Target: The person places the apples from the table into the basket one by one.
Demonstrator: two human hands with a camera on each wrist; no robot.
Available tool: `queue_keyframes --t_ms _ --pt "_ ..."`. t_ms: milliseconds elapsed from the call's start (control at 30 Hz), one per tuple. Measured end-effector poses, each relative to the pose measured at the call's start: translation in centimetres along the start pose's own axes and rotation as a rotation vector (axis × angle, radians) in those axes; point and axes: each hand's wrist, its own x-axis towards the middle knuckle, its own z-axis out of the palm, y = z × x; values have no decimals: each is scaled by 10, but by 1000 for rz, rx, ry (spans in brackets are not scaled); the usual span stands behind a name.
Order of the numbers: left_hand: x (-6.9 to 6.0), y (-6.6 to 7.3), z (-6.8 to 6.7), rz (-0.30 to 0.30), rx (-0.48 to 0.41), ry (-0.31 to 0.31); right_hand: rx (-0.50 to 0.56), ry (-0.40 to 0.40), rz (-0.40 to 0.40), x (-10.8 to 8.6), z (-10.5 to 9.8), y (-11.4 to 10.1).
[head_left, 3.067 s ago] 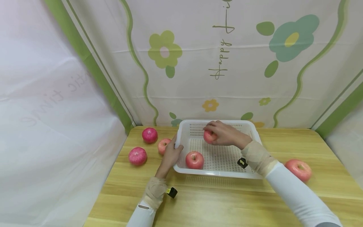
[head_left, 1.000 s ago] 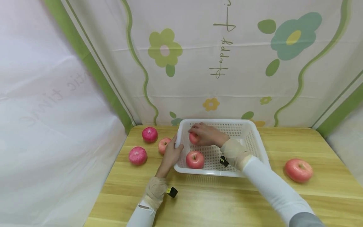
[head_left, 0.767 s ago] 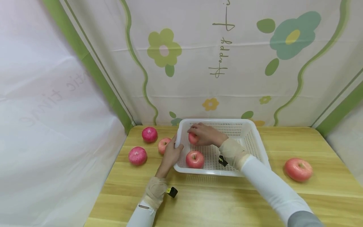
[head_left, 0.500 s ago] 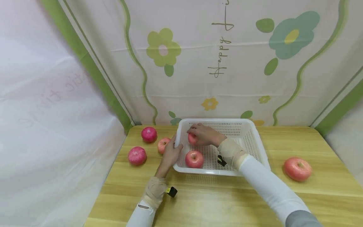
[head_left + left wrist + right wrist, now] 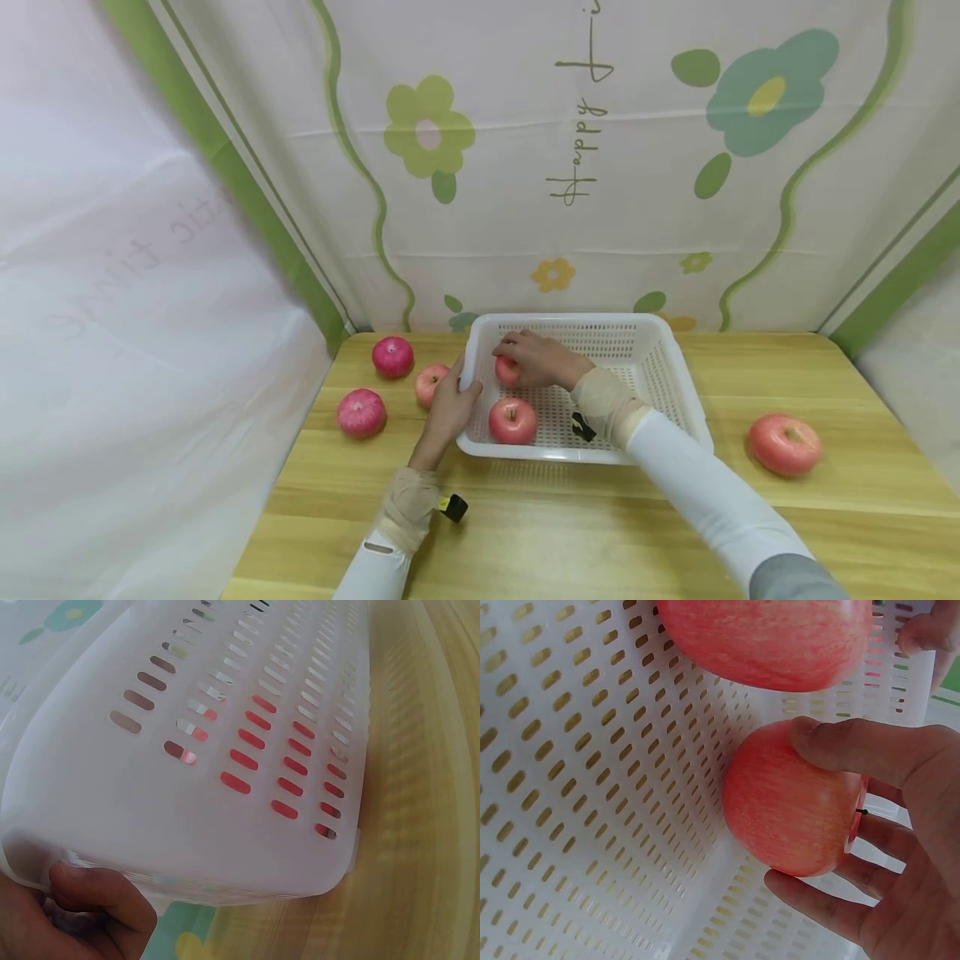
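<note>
A white perforated plastic basket (image 5: pixel 585 455) sits at the table's far side. On its left rim my left hand (image 5: pixel 452 408) grips, thumb over the inner side; the left wrist view shows the hand (image 5: pixel 90 919) at a basket corner. Inside the basket, towards its far left corner, my right hand (image 5: pixel 546 360) holds a red apple (image 5: pixel 507 371). From the right wrist view, thumb and fingers span this apple (image 5: pixel 787 802), whose stem end faces the palm. A second red apple (image 5: pixel 513 421) rests in the basket's near left corner.
Left of the basket, a pinkish apple (image 5: pixel 430 384) is partly covered by my left hand. Two deep-pink round fruits (image 5: pixel 393 357) stand farther left. A large red apple (image 5: pixel 785 445) lies on the wooden table (image 5: pixel 570 533) at right. A printed curtain (image 5: pixel 510 200) hangs behind.
Since the oldest frame, my right hand has carried its apple leftwards from the basket's middle to near the left wall. Lately it has barely shifted. My left hand has stayed on the rim.
</note>
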Motion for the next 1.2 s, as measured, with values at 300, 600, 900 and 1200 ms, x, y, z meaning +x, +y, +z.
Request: queue_keyframes --t_ms 300,600,900,1200 --pt "-1 1 0 -7 -10 -2 15 2 -19 1 3 -1" --pt "0 2 0 -5 -10 5 -3 -23 7 3 4 -5" --pt "0 2 1 -19 3 15 -34 -5 -7 0 5 -5" --pt "0 0 1 -12 7 16 -44 -15 -5 -3 2 -6"
